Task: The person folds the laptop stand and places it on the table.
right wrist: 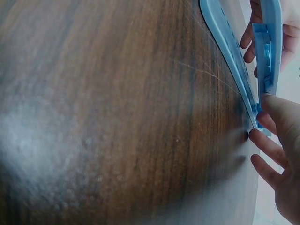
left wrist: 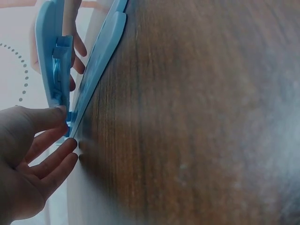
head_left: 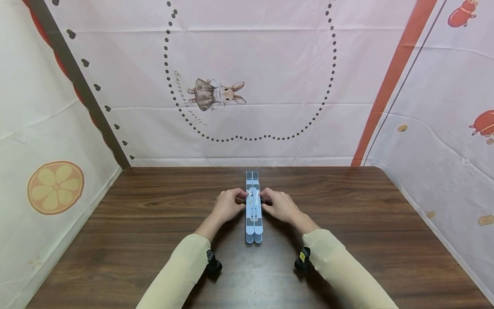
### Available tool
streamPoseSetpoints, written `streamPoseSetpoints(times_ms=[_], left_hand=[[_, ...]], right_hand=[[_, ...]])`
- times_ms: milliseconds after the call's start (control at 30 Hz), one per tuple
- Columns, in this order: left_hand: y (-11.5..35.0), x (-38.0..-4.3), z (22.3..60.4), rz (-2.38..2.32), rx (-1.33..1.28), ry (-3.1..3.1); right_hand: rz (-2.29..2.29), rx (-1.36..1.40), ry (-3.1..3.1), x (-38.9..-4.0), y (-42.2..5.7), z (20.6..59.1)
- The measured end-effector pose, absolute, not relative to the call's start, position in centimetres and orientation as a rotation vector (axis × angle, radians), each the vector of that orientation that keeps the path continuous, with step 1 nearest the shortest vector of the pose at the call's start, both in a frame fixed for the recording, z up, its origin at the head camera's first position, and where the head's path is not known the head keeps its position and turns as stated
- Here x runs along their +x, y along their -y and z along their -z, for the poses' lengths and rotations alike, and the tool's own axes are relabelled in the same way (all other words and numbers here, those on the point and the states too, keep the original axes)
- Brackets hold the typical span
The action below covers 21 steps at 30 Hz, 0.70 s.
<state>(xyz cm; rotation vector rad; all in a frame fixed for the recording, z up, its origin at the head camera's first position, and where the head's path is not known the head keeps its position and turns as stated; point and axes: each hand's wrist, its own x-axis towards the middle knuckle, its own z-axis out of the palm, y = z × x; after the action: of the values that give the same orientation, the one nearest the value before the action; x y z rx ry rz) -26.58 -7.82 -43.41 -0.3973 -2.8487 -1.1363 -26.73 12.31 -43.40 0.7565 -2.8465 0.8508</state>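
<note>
A light blue folding laptop stand [head_left: 254, 210] lies lengthwise on the table, its two long halves side by side, with grey pads and small printed stickers on top. From the side, its upper arms [left wrist: 48, 51] are raised at an angle from the lower bars [left wrist: 101, 58], meeting near the far end. My left hand [head_left: 228, 204] grips the stand's left side, the thumb on the upper arm and fingers around the hinge end. On the opposite side my right hand [head_left: 281, 206] holds it in the same way, its thumb [right wrist: 276, 105] against the upper arm.
The dark wood-grain table [head_left: 162, 201] extends around the stand and reflects light near its front. A printed cloth [head_left: 270, 86] hangs behind the table and down both sides. Black wrist cameras [head_left: 213, 262] sit at the cream sleeves [head_left: 181, 268].
</note>
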Motion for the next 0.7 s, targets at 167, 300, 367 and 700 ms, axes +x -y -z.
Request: streamPoseSetpoints(times_ms=[167, 300, 367, 700], left_hand=[[7.88, -26.49, 43.39, 1.109, -0.385, 2.871], [7.91, -26.49, 43.38, 1.086, -0.379, 2.877], [7.92, -26.52, 43.38, 1.078, -0.381, 2.876], [7.82, -26.52, 43.25, 1.011, -0.388, 2.903]], right_hand=[[-0.818, 0.744, 2.875, -26.69, -12.16, 43.35], [-0.792, 0.734, 2.883, -26.72, -12.07, 43.42], [-0.775, 0.736, 2.880, -26.78, -12.07, 43.48], [-0.696, 0.785, 2.849, -26.96, -12.03, 43.51]])
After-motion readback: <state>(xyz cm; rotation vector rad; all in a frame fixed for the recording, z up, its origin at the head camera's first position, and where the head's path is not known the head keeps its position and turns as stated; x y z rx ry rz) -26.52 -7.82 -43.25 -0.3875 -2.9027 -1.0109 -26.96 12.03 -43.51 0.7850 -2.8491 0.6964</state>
